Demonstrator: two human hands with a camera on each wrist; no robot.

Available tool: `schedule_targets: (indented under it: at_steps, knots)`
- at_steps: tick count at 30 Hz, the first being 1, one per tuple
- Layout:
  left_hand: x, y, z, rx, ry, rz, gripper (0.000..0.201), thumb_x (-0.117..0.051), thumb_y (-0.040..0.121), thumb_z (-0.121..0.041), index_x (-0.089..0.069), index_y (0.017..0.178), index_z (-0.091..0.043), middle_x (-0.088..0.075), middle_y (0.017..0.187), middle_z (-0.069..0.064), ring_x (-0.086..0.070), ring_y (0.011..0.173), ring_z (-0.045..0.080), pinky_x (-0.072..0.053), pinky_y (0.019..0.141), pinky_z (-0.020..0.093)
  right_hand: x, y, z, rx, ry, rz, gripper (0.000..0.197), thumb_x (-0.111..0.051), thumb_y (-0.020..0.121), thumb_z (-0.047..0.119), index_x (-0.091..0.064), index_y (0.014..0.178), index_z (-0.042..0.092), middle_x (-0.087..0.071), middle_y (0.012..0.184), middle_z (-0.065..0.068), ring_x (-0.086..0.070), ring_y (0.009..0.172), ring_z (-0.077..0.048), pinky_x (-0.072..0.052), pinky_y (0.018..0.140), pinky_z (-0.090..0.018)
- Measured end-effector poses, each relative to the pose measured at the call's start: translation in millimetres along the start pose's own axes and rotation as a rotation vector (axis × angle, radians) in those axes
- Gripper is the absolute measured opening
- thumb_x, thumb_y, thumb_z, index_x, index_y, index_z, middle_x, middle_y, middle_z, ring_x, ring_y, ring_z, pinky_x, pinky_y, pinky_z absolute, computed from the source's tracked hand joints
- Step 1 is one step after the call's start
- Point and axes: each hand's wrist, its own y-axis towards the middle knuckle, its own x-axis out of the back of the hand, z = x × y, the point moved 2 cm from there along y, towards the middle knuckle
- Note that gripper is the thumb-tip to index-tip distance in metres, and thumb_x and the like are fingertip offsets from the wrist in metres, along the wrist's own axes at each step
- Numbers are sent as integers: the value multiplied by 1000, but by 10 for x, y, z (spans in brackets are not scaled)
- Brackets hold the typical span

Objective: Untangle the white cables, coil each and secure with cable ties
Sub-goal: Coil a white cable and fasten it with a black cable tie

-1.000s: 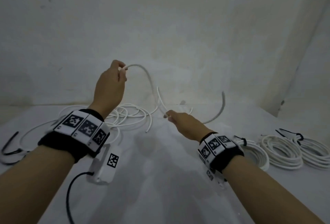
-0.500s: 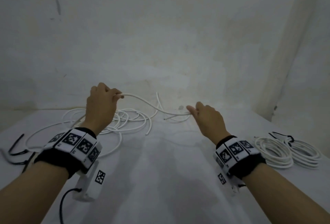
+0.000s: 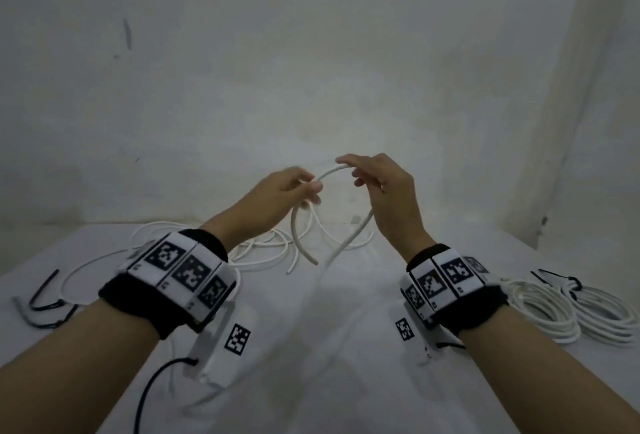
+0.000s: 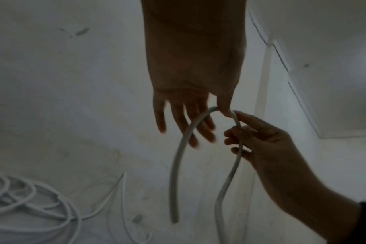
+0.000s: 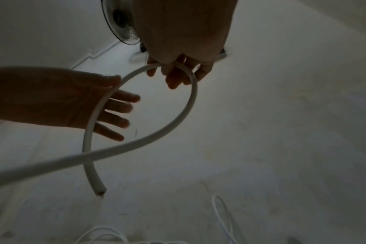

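A white cable arches between my two hands above the white table. My left hand pinches it between thumb and fingers, the other fingers straight. My right hand holds the arch's other side with curled fingers. The cable's free end hangs below the left hand. Its long part drops from the right hand toward me. Behind the hands, a loose tangle of white cables lies on the table.
Two coiled white cables lie at the right, one with a black tie. Loose black ties lie at the far left edge. A wall stands close behind the table. A fan shows in the right wrist view.
The hands were apart with the cable stretched low between them. They have risen and come together, bending the cable into an arch with its end hanging free.
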Motion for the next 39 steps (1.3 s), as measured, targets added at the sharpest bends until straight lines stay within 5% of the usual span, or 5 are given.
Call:
schedule_targets:
  at_steps: [3,12,24,35,39]
  knots:
    - [23,-45,-147,-3,-437,30,33,-35,101,-24,-50,76,-11,-43,48,-10,-40,42,6,-45,57,25,-168,89,128,-8,29,-17,43,-47,89,-6,-63,118,21,-60,83,-7,-58,74,-12,-49,70,-19]
    - [770,-180,-115,-76,-1195,-451,30,-28,99,-19,-42,73,-16,-30,43,-10,-25,35,2,-22,39,14,-1024,-605,86,-630,220,567,12,-46,93,7,-38,93,16,-54,63,-5,-52,52,-19,-45,54,-29]
    - [1352,-417,282,-125,-1125,-577,9,-38,81,-20,-47,81,-19,-38,51,-11,-31,41,3,-28,43,15,-713,-257,197,133,-277,-100,32,-40,97,35,-66,110,22,-42,70,5,-40,57,-11,-28,47,-18]
    - [902,-319,364,16,-688,-409,26,-29,102,-21,-53,92,-17,-35,54,-12,-28,47,4,-23,48,18,-903,-256,816,1032,-353,199,21,-58,89,7,-67,103,19,-33,83,-3,-30,67,-17,-22,58,-28]
    - [677,-418,366,21,-573,-171,27,-32,100,-21,-54,87,-13,-44,57,-1,-39,50,11,-31,50,20,-884,-87,978,918,-362,61,23,-56,91,7,-74,91,20,-33,81,-2,-30,65,-17,-22,57,-28]
